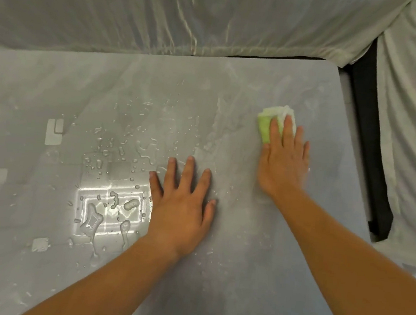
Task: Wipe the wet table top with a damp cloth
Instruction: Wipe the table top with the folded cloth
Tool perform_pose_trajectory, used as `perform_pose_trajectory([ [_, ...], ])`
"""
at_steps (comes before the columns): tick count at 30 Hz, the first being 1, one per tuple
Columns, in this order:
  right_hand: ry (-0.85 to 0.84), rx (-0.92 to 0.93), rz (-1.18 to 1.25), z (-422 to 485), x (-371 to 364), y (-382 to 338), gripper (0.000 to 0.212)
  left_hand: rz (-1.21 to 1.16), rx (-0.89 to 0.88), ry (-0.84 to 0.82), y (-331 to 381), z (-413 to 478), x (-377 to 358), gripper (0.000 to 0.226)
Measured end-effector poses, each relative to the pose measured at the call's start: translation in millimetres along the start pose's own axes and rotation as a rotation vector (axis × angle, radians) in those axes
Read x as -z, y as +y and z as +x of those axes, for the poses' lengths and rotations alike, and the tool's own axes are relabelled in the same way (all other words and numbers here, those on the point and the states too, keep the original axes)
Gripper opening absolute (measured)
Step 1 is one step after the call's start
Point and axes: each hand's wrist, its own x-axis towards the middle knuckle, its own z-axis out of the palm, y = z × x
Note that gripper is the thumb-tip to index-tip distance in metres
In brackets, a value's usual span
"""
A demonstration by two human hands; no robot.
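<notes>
**Wiping in progress: right side streaked, left-centre still wet**

The right hand presses a folded green cloth flat against the desk near its far right corner, fingers extended over the cloth rather than clenched round it. The left hand lies flat and empty, fingers spread, near the desk's centre as a brace. Around the cloth the surface appears smeared, judged already wiped. Droplets and puddles remain toward the left and near edge, so most of the task seems outstanding.
</notes>
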Motion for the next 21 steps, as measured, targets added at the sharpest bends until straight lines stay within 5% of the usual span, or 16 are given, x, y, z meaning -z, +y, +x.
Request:
perform_pose_trajectory([
  [7,-0.121,0.474,-0.113,-101,-7,13,0.056,0.035,0.004,-0.021,2,-2,0,0.065],
  [14,-0.002,-0.023,-0.015,-24,5,51,0.055,0.095,-0.004,-0.046,4,-1,8,0.069],
  [21,-0.112,0.291,-0.069,-145,-7,72,0.056,0.056,-0.121,-0.066,48,-9,-1,0.080],
])
